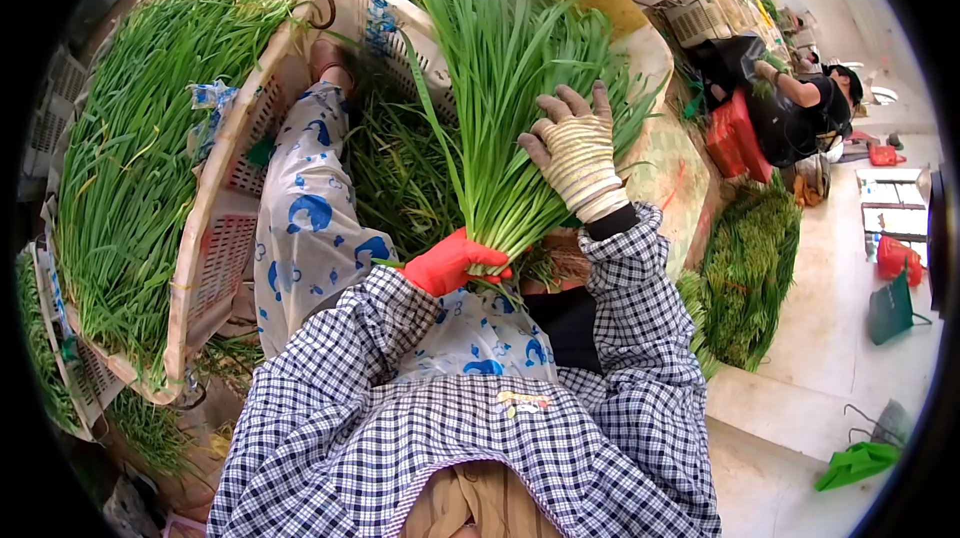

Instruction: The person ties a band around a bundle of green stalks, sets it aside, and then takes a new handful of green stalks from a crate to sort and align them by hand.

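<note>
Left hand (pixel 455 263) wrapped snugly round the stem ends of the green bunch (pixel 490 128), just beyond the lap (pixel 475 333), tips pointing away. Right hand (pixel 580 158) spread, grasping nothing; contact unclear. Steady stems and a light palm seemed best against bruising.

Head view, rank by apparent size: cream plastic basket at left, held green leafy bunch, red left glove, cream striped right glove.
1. Cream plastic basket
2. Green leafy bunch
3. Cream striped right glove
4. Red left glove
</note>
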Demonstrator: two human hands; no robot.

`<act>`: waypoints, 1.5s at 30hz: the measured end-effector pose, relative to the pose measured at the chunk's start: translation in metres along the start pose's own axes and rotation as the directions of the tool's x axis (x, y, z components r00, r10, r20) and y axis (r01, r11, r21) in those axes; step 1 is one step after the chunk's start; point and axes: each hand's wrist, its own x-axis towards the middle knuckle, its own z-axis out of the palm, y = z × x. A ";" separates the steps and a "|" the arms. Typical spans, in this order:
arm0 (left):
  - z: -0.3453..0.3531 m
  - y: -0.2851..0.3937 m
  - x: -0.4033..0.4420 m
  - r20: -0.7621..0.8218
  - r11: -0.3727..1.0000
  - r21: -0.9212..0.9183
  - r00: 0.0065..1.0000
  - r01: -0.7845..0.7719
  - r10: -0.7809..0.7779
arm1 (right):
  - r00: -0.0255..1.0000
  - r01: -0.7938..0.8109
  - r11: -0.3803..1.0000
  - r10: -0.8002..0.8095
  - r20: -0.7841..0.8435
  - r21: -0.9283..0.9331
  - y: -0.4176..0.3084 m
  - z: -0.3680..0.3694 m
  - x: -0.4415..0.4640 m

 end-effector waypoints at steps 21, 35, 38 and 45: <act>-0.003 -0.009 0.012 -0.025 0.978 0.145 0.987 -0.151 0.156 | 0.950 -0.111 0.988 0.138 0.280 -0.108 -0.010 -0.018 0.010; 0.004 -0.003 0.009 0.063 0.985 0.134 0.993 -0.109 0.101 | 0.952 0.307 0.800 -0.269 -0.149 0.516 -0.060 -0.066 -0.010; 0.020 0.008 -0.004 -0.063 0.998 0.067 0.998 -0.022 0.026 | 0.880 0.313 0.898 -0.396 0.260 0.310 -0.051 -0.070 -0.042; -0.008 -0.004 -0.016 0.554 -0.067 0.817 0.747 -0.573 0.367 | 0.755 0.645 0.764 -0.640 0.142 0.016 -0.058 -0.015 -0.065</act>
